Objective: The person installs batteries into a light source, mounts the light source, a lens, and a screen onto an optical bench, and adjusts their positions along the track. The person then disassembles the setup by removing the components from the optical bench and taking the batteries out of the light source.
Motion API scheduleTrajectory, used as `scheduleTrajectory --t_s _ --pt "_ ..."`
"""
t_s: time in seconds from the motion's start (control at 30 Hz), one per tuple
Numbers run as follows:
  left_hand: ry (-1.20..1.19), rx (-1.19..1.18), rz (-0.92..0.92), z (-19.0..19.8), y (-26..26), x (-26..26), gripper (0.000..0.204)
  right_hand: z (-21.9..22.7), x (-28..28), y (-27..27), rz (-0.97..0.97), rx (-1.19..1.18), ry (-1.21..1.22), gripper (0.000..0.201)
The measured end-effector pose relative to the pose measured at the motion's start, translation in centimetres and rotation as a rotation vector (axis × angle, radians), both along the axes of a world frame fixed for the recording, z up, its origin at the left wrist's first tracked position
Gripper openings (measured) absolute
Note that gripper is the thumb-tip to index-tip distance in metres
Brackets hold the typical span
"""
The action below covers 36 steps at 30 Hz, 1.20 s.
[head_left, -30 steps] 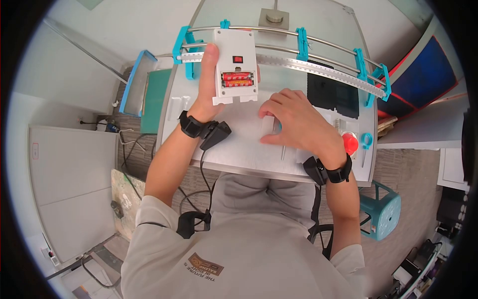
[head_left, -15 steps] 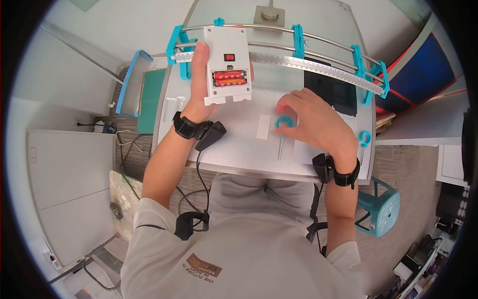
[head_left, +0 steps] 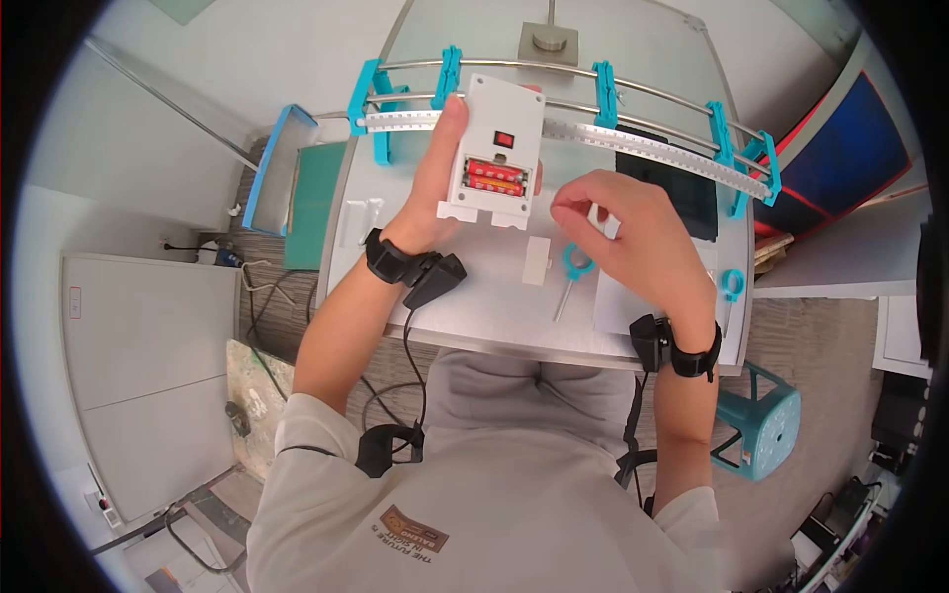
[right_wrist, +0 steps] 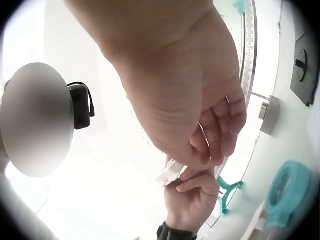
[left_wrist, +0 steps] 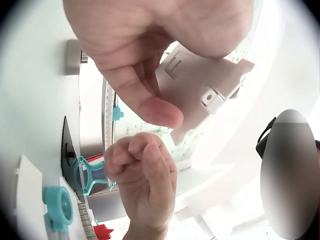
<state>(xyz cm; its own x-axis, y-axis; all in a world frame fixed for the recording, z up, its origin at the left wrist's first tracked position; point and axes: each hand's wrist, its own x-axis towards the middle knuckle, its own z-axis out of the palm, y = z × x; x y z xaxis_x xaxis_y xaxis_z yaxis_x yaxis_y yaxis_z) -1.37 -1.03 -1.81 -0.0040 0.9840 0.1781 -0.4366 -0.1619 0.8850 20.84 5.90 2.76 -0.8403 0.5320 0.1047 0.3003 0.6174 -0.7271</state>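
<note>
My left hand (head_left: pixel 432 188) grips a white plastic box (head_left: pixel 509 111), thumb along its left edge. Its back faces up, showing a red switch (head_left: pixel 504 140) and an uncovered compartment with two red batteries (head_left: pixel 494 178). To the right, my right hand (head_left: pixel 643 232) hovers over the table, fingers loosely bent and thumb near the index finger. Nothing shows between those fingers in the left wrist view. Just below the box lies a flat white cover-like piece (head_left: pixel 536 261). Beside it is a thin metal rod with a teal ring (head_left: pixel 577 261) at one end.
A teal-bracketed frame with metal rods and a white ruler (head_left: pixel 652 150) spans the table's far side. A black sheet (head_left: pixel 682 198) lies beneath its right part. Near the right edge sits another teal ring (head_left: pixel 732 285). A square metal weight (head_left: pixel 549 42) stands behind.
My right hand has left the flat white piece, moving right and then up toward the box. That piece now lies uncovered on the table. The box remains in my left hand, slightly lower and more tilted.
</note>
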Motion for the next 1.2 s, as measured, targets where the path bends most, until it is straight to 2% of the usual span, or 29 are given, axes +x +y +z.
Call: scheduleTrajectory --t_s 0.03,0.07,0.13,0.23,0.3,0.37,0.43,0.6,0.8,0.87,0.9,1.0,1.07,1.2 --pt "0.015 -0.034 0.023 0.2 -0.2 0.4 0.084 0.5 0.1 -0.1 -0.068 -0.153 -0.094 0.026" --pt "0.031 -0.066 0.045 0.2 -0.2 0.7 0.084 0.0 0.3 0.0 -0.071 -0.156 -0.096 0.026" --pt "0.042 -0.057 0.052 0.1 -0.1 0.6 0.084 -1.4 0.8 0.5 0.012 0.014 -0.179 0.029" --pt "0.022 -0.052 0.029 0.0 -0.1 -0.2 0.084 -2.0 1.6 0.5 0.052 0.088 -0.197 0.032" --pt "-0.012 -0.057 0.000 0.0 0.0 -0.1 0.083 -1.7 2.1 0.5 0.055 0.092 -0.244 0.035" --pt "0.006 -0.074 0.076 0.1 0.1 0.1 0.084 -1.5 2.3 0.5 0.061 0.097 -0.284 0.037" --pt "0.018 -0.060 0.047 0.1 0.0 -0.3 0.084 -1.4 2.3 0.4 0.076 0.022 -0.348 0.038" --pt "-0.023 -0.052 -0.016 -0.1 -0.1 -0.3 0.084 -2.3 2.2 0.4 0.118 0.053 -0.326 0.036" --pt "-0.007 -0.052 0.077 -0.4 0.3 -0.2 0.084 -2.5 2.0 0.5 0.147 0.087 -0.323 0.037" --pt "-0.010 -0.017 -0.031 -0.4 0.1 -0.6 0.085 -2.6 2.0 0.5 0.153 0.096 -0.318 0.037" --pt "-0.010 -0.016 -0.029 -0.4 0.1 -0.6 0.085 -2.5 2.1 0.5 0.154 0.092 -0.311 0.037" --pt "-0.013 -0.026 0.034 0.0 0.1 0.0 0.085 -2.1 1.9 0.3 0.153 0.092 -0.246 0.038" --pt "0.071 -0.096 0.151 0.8 0.0 0.8 0.093 -2.2 1.5 0.1 0.151 0.088 -0.189 0.039" --pt "0.086 -0.078 0.161 0.7 0.0 0.9 0.093 -3.1 0.3 -0.6 0.209 0.113 -0.149 0.042"
